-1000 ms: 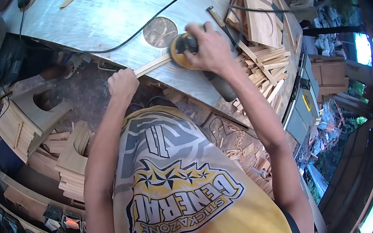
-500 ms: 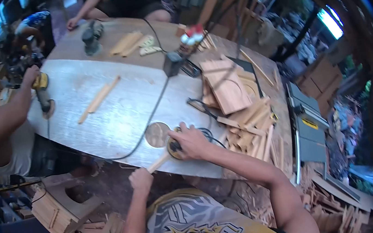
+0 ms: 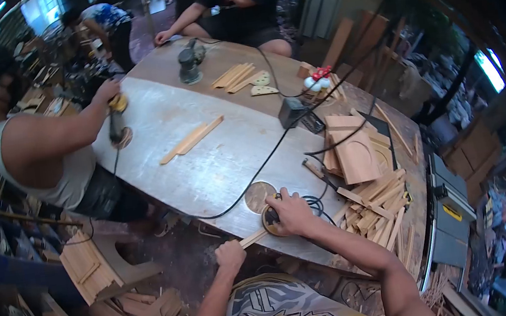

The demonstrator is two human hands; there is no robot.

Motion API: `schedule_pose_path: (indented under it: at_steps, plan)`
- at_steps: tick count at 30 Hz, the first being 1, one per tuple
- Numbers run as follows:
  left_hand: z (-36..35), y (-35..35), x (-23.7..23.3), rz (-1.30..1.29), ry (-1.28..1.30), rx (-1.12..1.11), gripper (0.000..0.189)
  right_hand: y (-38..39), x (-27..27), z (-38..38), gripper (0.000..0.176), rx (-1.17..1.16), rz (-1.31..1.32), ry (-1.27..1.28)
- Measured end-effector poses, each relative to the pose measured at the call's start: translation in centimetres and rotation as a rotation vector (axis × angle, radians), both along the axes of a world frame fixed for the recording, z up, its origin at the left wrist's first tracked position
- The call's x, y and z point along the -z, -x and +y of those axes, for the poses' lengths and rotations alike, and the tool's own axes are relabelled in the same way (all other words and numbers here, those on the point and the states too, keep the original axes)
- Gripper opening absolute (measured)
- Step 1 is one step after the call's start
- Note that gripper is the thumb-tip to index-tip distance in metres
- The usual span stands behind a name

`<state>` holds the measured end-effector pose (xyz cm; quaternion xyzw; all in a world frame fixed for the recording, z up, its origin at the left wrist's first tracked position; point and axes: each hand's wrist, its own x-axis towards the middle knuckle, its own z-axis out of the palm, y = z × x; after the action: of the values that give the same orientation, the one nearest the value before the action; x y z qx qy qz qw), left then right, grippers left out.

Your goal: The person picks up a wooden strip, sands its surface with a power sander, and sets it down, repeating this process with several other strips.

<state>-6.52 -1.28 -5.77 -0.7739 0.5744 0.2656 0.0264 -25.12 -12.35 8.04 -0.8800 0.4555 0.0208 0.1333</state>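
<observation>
My right hand (image 3: 292,212) is wrapped over the top of a small yellow-and-black power sander (image 3: 270,218) near the table's front edge. In my left hand (image 3: 231,255) is the near end of a thin wooden strip (image 3: 253,239), with the fingers closed around it. The strip's far end runs up to the sander, which seems to rest on it; the contact itself is hidden. Just beyond the sander lies a round tan disc (image 3: 260,197) on the metal-topped table (image 3: 205,183). A black cord (image 3: 316,206) loops beside my right hand.
Wooden strips (image 3: 378,202) and panels (image 3: 357,156) pile up at right. Two more strips (image 3: 191,140) lie mid-table. On the left a co-worker (image 3: 43,146) holds another sander (image 3: 116,121). A green sander (image 3: 189,65) stands near a seated person (image 3: 241,8). Cords cross the table.
The camera view has tilted up and turned left, so the scene sits lower and further right. Both hands keep their grips on the sander and the strip.
</observation>
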Motion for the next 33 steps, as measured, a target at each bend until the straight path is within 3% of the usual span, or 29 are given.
schedule_pose_path:
  at_steps: [7, 11, 13, 16, 17, 20, 21, 25, 33]
  plan:
    - [0.2, 0.2, 1.3, 0.027, 0.008, -0.001, 0.023, -3.2, -0.4, 2.7, 0.069, -0.063, 0.04, -0.136]
    - [2.3, -1.0, 0.6, 0.014, -0.012, 0.003, 0.023, -0.2, 1.0, -0.8, 0.067, 0.058, -0.005, -0.057]
    - [4.1, -2.2, 0.0, -0.034, -0.039, -0.106, 0.022, 1.8, 1.1, -3.0, 0.067, 0.132, -0.014, -0.058]
    - [7.9, -6.6, 0.7, -0.193, 0.161, -0.22, 0.024, 4.0, 1.8, -4.8, 0.066, 0.205, 0.004, -0.005]
    - [8.9, -8.9, 0.3, -0.076, 0.296, -0.22, 0.027, 4.0, 1.2, -4.7, 0.066, 0.251, 0.011, 0.039]
    - [6.3, -8.7, -9.9, 0.027, 0.521, -0.401, 0.044, 4.1, 2.1, -5.0, 0.059, 0.259, -0.108, 0.117]
    - [5.1, -8.5, -12.4, 0.206, 0.644, -0.438, 0.038, 3.8, 2.5, -4.9, 0.057, 0.253, -0.1, 0.167]
    - [1.5, -5.9, -20.2, 0.338, 0.932, -0.357, 0.026, 3.1, 2.1, -4.5, 0.06, 0.308, -0.093, 0.161]
    - [-0.1, -2.2, -24.7, 0.623, 0.915, -0.285, 0.029, 3.0, 2.1, -2.8, 0.058, 0.377, -0.127, 0.118]
